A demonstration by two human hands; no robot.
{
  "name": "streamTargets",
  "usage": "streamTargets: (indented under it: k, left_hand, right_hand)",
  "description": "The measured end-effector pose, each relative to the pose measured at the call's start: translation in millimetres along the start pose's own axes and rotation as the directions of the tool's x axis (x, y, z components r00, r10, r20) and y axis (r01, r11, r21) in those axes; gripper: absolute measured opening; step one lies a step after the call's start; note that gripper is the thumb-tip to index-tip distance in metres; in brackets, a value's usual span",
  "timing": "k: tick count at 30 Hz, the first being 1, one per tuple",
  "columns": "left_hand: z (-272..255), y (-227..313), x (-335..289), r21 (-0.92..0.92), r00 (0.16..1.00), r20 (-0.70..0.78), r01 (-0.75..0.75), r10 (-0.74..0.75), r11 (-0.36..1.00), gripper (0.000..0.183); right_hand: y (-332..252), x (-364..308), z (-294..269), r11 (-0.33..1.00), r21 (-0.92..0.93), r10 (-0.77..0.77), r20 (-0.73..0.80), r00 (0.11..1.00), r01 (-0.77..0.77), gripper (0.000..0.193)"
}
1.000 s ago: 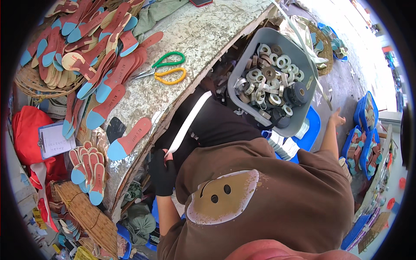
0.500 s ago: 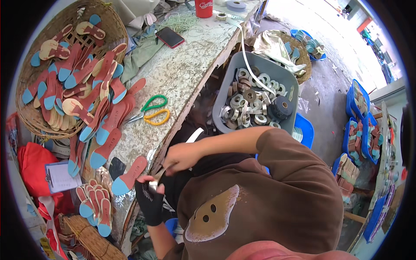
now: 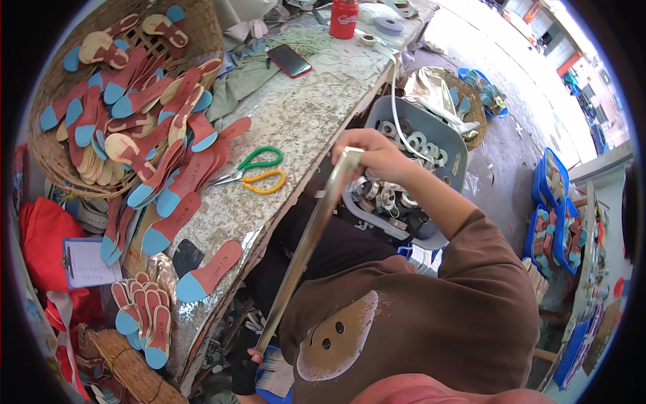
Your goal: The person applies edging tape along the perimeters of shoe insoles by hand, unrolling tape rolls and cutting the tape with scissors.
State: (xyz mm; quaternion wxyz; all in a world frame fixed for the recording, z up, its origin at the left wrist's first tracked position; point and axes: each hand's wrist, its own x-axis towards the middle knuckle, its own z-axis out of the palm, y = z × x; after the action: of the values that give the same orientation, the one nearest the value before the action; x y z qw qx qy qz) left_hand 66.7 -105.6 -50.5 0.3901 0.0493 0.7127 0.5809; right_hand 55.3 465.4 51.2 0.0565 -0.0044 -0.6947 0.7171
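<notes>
A long, glossy tan strip of tape [image 3: 308, 246] is stretched taut between my two hands, beside the table edge. My bare right hand [image 3: 369, 153] is closed on its upper end, over the near side of a grey bin of tape rolls. Low beside the table, my left hand [image 3: 246, 369] in a black fingerless glove is closed at the other end; its fingers are partly hidden. On the table edge lies a single red-brown insole [image 3: 214, 269] with a blue heel. Scissors [image 3: 259, 172] with one green and one yellow handle rest farther back.
A wicker basket [image 3: 42, 151] full of insoles stands at the left, with more insoles [image 3: 176, 225] spilling onto the table. The grey bin [image 3: 452, 145] sits to the right of the table. A phone [image 3: 290, 60] and red cup [image 3: 344, 19] are at the far end.
My hands have moved apart: the right up and to the right toward the bin, the left down below the table edge. The tape now stretches long between them. The view has shifted slightly.
</notes>
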Motion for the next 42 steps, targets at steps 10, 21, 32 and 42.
streamTargets:
  k: [10,21,32,42]
  left_hand:
    - [-73,-31,-24,-0.064,0.973,-0.229,0.017,-0.031,0.998,0.043]
    - [-18,134,123,0.949,0.522,-0.285,0.033,0.804,0.315,0.033]
    - [8,111,162,0.824,0.268,-0.327,-0.390,0.906,0.412,0.019]
    - [16,111,168,0.628,0.455,-0.430,-0.470,0.780,0.621,0.041]
  right_hand:
    - [22,6,101,0.873,-0.393,-0.066,0.490,0.869,0.288,0.051]
    - [85,41,279,0.977,-0.106,0.213,0.401,0.891,-0.186,0.026]
    - [20,117,264,0.986,0.009,0.128,0.592,0.796,-0.165,0.028]
    - [81,172,247,0.924,-0.336,0.070,0.616,0.785,0.181,0.022]
